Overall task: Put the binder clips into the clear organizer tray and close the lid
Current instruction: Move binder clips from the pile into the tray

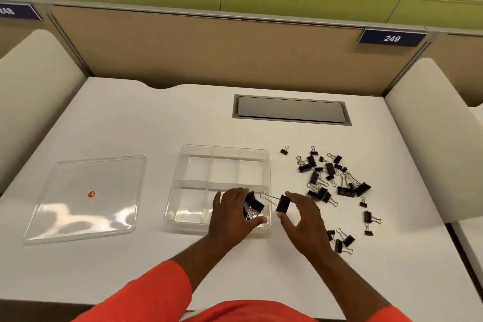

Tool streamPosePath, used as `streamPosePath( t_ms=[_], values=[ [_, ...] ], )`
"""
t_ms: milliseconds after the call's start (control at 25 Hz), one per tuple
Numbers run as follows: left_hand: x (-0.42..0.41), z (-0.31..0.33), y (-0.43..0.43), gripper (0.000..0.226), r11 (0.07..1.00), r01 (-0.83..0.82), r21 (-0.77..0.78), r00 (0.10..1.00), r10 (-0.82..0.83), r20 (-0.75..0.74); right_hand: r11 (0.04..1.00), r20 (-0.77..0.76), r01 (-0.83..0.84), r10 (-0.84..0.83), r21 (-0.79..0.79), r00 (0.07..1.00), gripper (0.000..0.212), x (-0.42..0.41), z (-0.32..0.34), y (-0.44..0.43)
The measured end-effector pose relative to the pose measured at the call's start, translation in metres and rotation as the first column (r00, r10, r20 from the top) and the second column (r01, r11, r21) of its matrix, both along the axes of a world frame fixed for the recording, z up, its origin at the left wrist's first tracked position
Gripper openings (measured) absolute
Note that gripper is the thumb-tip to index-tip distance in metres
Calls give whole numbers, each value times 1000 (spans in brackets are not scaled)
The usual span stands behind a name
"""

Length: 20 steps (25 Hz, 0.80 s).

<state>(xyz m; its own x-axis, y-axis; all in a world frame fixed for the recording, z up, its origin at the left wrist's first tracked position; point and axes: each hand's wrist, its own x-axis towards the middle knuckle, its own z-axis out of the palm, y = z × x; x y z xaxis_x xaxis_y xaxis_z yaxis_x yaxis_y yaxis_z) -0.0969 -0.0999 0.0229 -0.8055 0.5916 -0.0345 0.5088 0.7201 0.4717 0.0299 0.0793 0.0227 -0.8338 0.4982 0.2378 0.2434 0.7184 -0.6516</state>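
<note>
The clear organizer tray with several compartments stands open on the white desk. My left hand is over the tray's near right compartment and holds a black binder clip in its curled fingers. Just right of the tray's edge, my right hand pinches a large black binder clip between thumb and fingers, its wire handles pointing left. A scattered pile of black binder clips lies to the right. The clear lid lies flat on the left, with a small orange sticker on it.
A few more binder clips lie near my right wrist. A grey cable hatch is set in the desk behind the tray. Padded dividers flank the desk on both sides, and a panel labelled 249 stands at the back.
</note>
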Motion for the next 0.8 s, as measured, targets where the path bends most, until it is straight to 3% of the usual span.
streamPosePath(
  t_ms=[240,480,800],
  values=[
    [-16,-15,-39,106,995,69,-67,998,-69,-1,999,13,20,-20,44,1000,50,-28,0,-42],
    [-25,-11,-60,111,992,106,-65,994,-104,30,992,140,19,-36,123,989,73,-27,-12,-62],
    [-22,-8,-53,109,981,193,-2,979,-192,74,986,241,40,-79,162,967,86,-7,-7,-51]
  ],
)
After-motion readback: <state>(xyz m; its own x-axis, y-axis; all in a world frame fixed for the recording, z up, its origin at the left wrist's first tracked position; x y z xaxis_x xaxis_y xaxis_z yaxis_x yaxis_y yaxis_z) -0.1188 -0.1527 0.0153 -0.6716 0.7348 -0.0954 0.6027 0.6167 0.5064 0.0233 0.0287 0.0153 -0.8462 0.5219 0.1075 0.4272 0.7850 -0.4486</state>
